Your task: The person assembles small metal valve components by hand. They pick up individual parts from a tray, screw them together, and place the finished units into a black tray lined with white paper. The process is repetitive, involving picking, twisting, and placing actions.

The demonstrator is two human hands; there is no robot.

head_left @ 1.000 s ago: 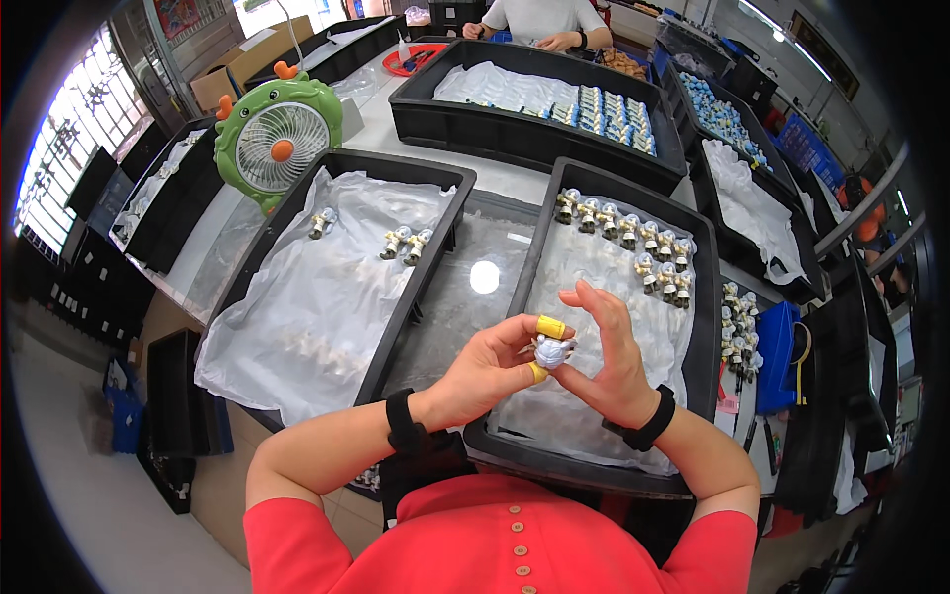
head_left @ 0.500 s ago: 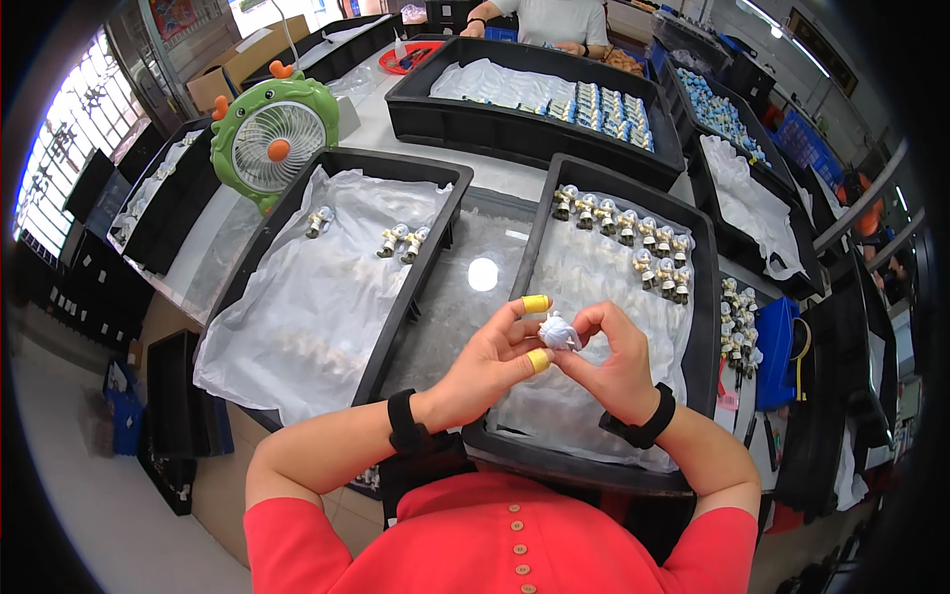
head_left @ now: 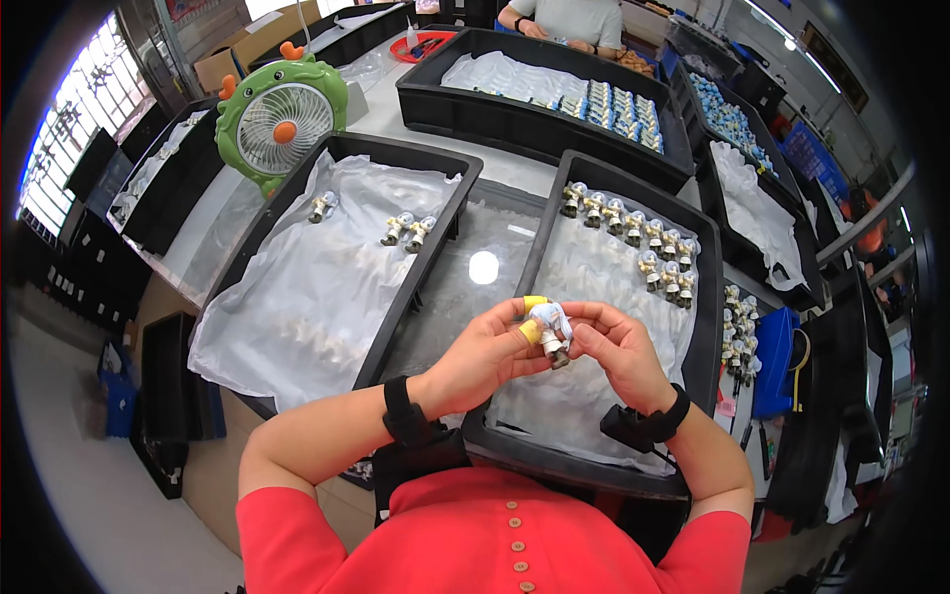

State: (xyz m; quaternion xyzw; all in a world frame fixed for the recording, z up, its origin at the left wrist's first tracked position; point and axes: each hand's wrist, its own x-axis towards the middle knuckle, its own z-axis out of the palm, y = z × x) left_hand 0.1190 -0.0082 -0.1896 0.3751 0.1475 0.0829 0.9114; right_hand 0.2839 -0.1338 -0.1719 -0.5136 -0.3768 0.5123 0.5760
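Note:
My left hand (head_left: 485, 356) and my right hand (head_left: 616, 348) meet over the near end of the right black tray (head_left: 709, 327). Together they pinch a small white and grey figurine (head_left: 551, 327) with a brown base, held upright between the fingertips. Yellow tape wraps my left thumb and forefinger. Both wrists wear black bands. At the far end of that tray stand several finished figurines (head_left: 633, 230) in rows on white plastic sheet. The left black tray (head_left: 259, 220), also lined with white sheet, holds three figurines (head_left: 406, 230) lying near its far end.
A green desk fan (head_left: 280, 121) stands at the far left. More black trays (head_left: 515, 81) with white and blue items sit behind, where another person's arms (head_left: 564, 22) rest. Loose figurines (head_left: 737, 317) and a blue bin (head_left: 774, 358) lie at the right.
My hands have turned the figurine between the fingertips; its brown base now points down toward me. The hands stay over the same spot of the right tray.

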